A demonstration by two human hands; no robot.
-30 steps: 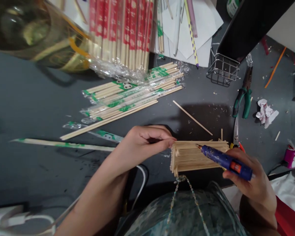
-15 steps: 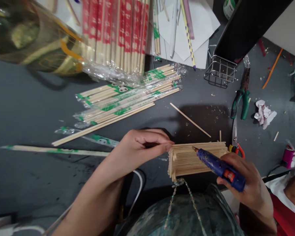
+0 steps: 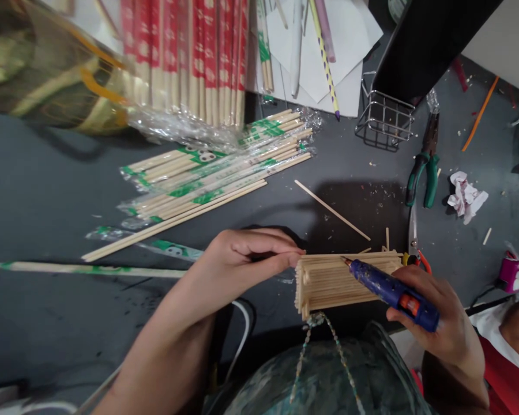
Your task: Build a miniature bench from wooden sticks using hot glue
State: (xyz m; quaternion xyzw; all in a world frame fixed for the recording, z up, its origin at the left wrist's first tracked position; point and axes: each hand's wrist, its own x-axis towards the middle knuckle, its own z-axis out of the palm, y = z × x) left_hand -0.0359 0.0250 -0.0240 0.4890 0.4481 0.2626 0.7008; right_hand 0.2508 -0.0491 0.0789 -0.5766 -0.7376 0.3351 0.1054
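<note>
Head view: the left hand (image 3: pixel 251 253) has its thumb and fingers pinched together on the far left corner of a stick box (image 3: pixel 333 291), a block of thin wooden sticks placed between both hands, just in front of the person's torso. The right hand (image 3: pixel 447 325) is wrapped around a blue glue gun (image 3: pixel 380 287), whose nozzle points left along the box's far edge; whether it touches the sticks cannot be told.

Beyond the box, a single loose stick (image 3: pixel 333 210) lies slantwise on the dark table (image 3: pixel 47 202). Farther left are green-printed wrapped chopsticks (image 3: pixel 225 176), with a pack of red-wrapped chopsticks (image 3: pixel 185 75) behind them. To the right of the loose stick lie scissors (image 3: pixel 412 230), partly hidden, and green-handled pliers (image 3: pixel 431 181), with crumpled paper (image 3: pixel 466 197) just beside the pliers. A wire holder (image 3: pixel 384 118) stands farther back.
</note>
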